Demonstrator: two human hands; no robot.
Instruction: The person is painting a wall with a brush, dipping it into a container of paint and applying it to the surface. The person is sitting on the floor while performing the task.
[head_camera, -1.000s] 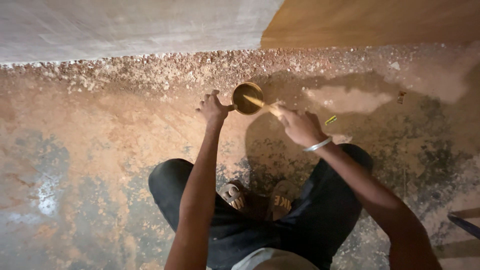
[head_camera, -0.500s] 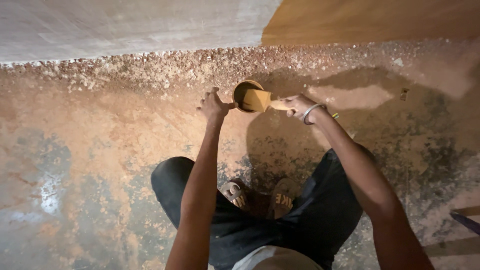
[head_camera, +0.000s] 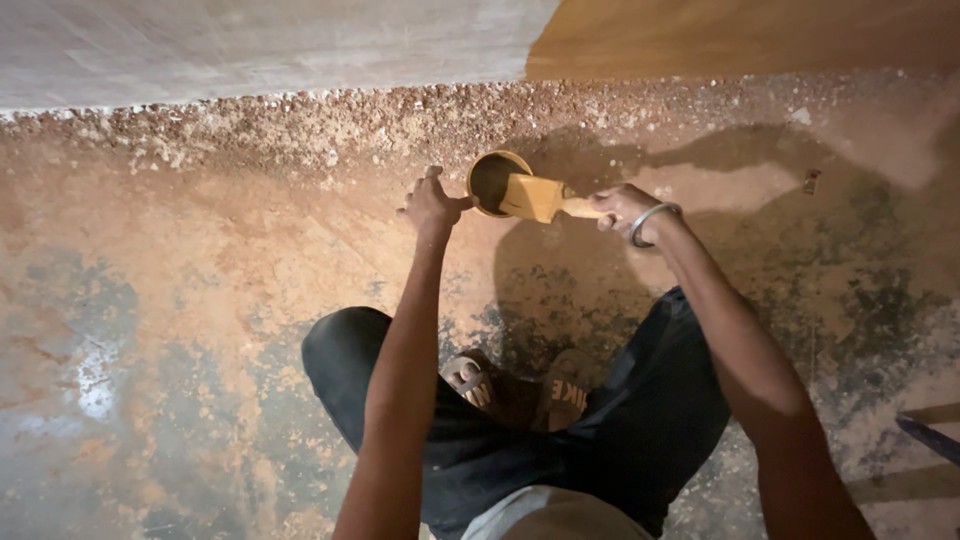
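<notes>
A rough concrete floor (head_camera: 200, 300), stained reddish-brown and strewn with grit and small rubble along its far edge, meets a wall (head_camera: 250, 40) that is pale grey on the left and ochre-yellow on the right, the colour ending in a slanted edge. The yellow covers only the right part of the wall in view, so the coating looks partly done, with the grey stretch left bare. The person squats facing the wall, sandalled feet (head_camera: 520, 385) tucked beneath dark trousers. A small round tin (head_camera: 497, 181) stands on the floor near the rubble line, its inside dark. The left hand (head_camera: 432, 205) rests at the tin's left rim, fingers (head_camera: 425, 183) loosely curled and apparently steadying it, though the exact contact is hard to make out. The right hand (head_camera: 625, 205), a metal bangle (head_camera: 650, 220) on its wrist, has its fingers closed around the handle of a wide paintbrush (head_camera: 540, 197), whose yellow-laden bristles lie across the tin's mouth.
</notes>
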